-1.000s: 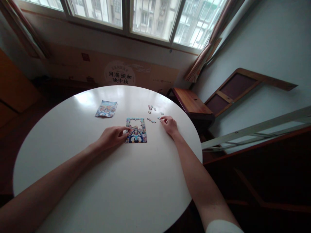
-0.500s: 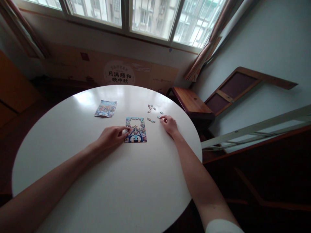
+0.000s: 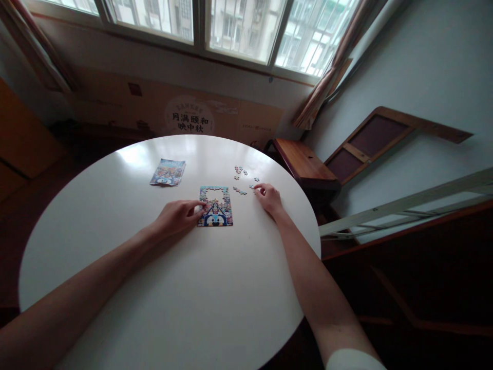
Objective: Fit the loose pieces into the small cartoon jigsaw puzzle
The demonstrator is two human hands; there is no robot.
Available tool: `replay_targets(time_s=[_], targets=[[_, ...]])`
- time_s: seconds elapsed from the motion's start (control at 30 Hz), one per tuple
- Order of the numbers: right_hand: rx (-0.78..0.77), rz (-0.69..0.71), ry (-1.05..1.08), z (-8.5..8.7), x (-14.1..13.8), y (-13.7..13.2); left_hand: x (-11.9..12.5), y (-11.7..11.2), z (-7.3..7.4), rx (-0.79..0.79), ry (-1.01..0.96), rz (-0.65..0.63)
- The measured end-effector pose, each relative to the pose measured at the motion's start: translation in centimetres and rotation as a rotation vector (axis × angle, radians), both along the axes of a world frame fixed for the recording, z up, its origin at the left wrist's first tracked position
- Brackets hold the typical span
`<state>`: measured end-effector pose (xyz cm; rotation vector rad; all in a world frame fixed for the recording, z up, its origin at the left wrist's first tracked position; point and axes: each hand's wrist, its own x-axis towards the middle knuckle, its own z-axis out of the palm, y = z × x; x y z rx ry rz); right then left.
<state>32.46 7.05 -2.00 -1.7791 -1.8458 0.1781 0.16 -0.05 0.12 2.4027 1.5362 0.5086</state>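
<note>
A small colourful jigsaw puzzle [image 3: 216, 206] lies partly assembled on the round white table [image 3: 173, 288], with a gap in its upper middle. My left hand [image 3: 177, 216] rests at the puzzle's left edge, fingers curled, fingertips touching the border. My right hand [image 3: 268, 198] is to the right of the puzzle, fingers pinched on a small loose piece [image 3: 254, 187] lying on the table. Several loose pieces [image 3: 241, 177] are scattered just beyond my right hand.
A printed picture card [image 3: 168, 172] lies on the table to the far left of the puzzle. A wooden bench [image 3: 304, 164] and a leaning wooden frame [image 3: 381, 136] stand beyond the table's right edge. Windows and a cardboard box run along the far wall.
</note>
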Motion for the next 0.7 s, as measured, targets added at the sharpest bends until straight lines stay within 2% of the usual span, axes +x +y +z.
replay_targets(time_s=[0.4, 0.57, 0.7], targets=[[0.003, 0.005, 0.008, 0.0, -0.1, -0.1, -0.1, 0.0, -0.1, 0.001, 0.003, 0.003], [0.139, -0.018, 0.015, 0.2, -0.4, -0.1, -0.1, 0.1, -0.2, 0.007, -0.003, -0.008], [0.184, 0.100, 0.014, 0.3, -1.2, -0.3, -0.1, 0.1, -0.1, -0.001, 0.003, -0.006]])
